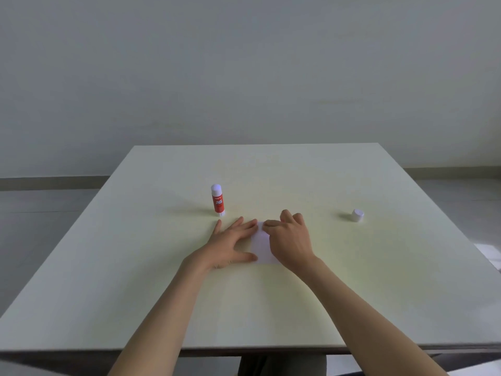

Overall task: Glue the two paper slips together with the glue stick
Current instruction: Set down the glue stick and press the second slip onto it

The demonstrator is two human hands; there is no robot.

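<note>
White paper [260, 246] lies flat on the pale table [271, 308] near its middle; whether it is one slip or two stacked I cannot tell. My left hand [232, 245] rests flat beside the paper's left edge, fingers spread, fingertips touching it. My right hand [290, 240] covers the paper's right side, its fingers curled with the tips pressing on the top edge. A red glue stick [217, 200] with white glue showing at its top stands upright behind my left hand. Its white cap [357, 215] lies apart at the right.
The table's far edge meets a plain grey wall. A white object [490, 253] shows beyond the table's right edge. The near edge runs under my forearms.
</note>
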